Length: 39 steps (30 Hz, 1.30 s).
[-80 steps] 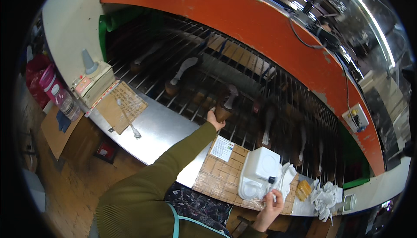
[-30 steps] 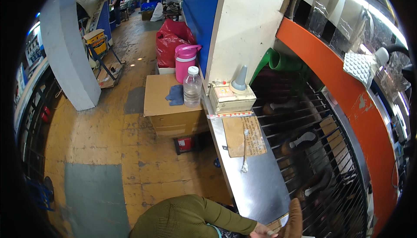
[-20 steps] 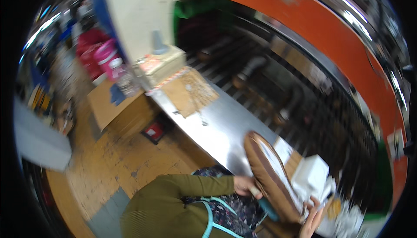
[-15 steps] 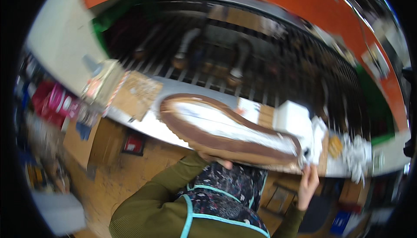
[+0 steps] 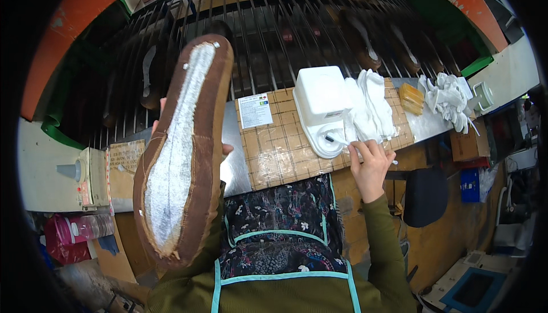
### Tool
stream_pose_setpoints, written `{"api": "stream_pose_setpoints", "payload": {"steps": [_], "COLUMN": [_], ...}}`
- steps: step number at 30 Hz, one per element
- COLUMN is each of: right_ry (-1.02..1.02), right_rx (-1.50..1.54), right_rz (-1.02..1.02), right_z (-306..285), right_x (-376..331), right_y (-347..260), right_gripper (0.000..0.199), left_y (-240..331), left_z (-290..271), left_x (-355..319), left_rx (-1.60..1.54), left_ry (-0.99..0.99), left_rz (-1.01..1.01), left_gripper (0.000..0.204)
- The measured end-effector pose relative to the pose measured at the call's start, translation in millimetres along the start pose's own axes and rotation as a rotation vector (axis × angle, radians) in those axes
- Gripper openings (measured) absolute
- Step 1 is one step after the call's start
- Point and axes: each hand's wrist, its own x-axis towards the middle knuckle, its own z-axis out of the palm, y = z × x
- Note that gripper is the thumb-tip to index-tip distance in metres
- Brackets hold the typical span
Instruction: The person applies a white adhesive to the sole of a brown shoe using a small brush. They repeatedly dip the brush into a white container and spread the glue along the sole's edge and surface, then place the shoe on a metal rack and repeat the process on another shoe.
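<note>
My left hand is mostly hidden behind a brown shoe, which it holds sole side up close to the camera; the bottom shows a white patch ringed by brown leather. My right hand rests at the bench's front edge beside a white plastic jug lying on a gridded mat. Its fingers pinch a thin stick that points into the jug's opening. A white cloth lies just above that hand.
A barred metal rack behind the bench holds several dark shoes. White gloves and a yellow block lie at the right. A beige machine and pink bottle stand at left. A black stool is lower right.
The view swung from the left floor back over the bench. The brown shoe came off the rack in my left hand and now stands upright. My right hand moved up to the jug.
</note>
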Motion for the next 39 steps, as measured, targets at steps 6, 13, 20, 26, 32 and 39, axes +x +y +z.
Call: {"api": "stream_pose_setpoints", "payload": {"steps": [6,13,20,26,32,39], "right_ry": [-0.054,-0.472,-0.486,0.248,0.059,0.089], "right_rx": [-0.01,0.823,1.286,0.638,1.211,1.223], "right_rz": [-0.048,0.582,0.723,0.113,0.173,0.135], "right_z": [-2,7,13,-46,-52,-39], "right_x": [2,-8,-17,33,32,59], "right_y": [1,35,25,-60,-94,-105], "right_gripper": [0.005,0.019,0.013,0.017,0.023,0.021], "left_y": [7,-5,-51,-64,-67,-63], "left_z": [6,3,-10,-29,-9,7], "left_x": [-6,-8,-17,5,6,-1], "left_rx": [0.071,0.113,0.413,1.613,1.493,1.504], "left_ry": [0.055,0.097,0.123,-0.43,-0.382,-0.436], "left_rz": [0.058,0.107,0.15,0.809,0.639,0.695], "left_gripper": [0.084,0.068,0.053,0.033,0.036,0.041]}}
